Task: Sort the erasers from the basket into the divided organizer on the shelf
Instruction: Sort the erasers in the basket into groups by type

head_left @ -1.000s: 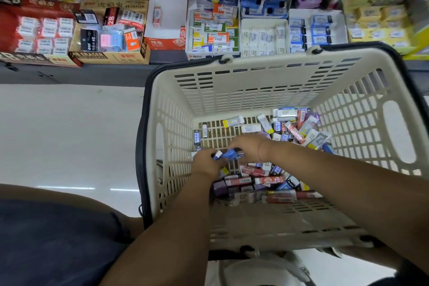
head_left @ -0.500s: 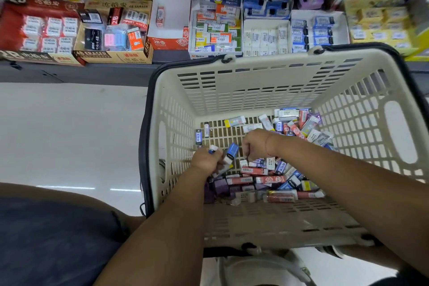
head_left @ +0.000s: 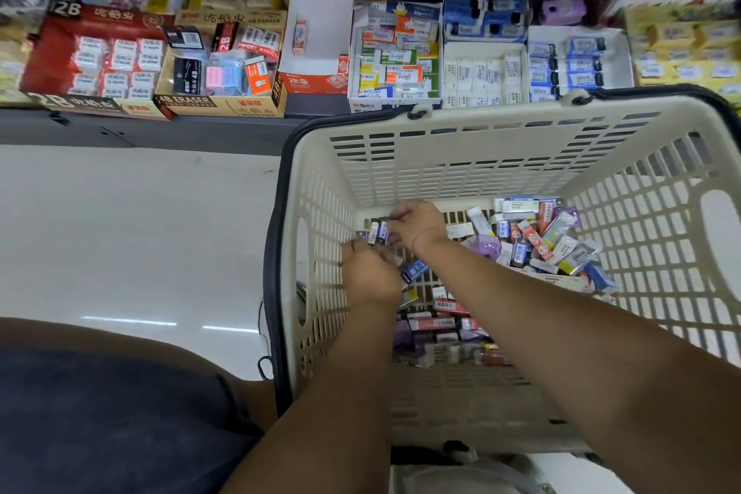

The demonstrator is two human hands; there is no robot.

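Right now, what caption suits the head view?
Left hand and right hand handle erasers inside the cream basket, near stocked shelf boxes.

Head camera, downward, seemingly close over basket [head_left: 473,156]

Dark shelf [head_left: 168,130] along top, crowded with cardboard display boxes [head_left: 220,64]. Pale glossy floor [head_left: 132,221] directly below shelf. Two bright glare streaks [head_left: 128,322] on floor, well below shelf.

1 basket [head_left: 481,156], 2 hands [head_left: 371,273] [head_left: 417,227], dozens of erasers [head_left: 533,241] (approx)
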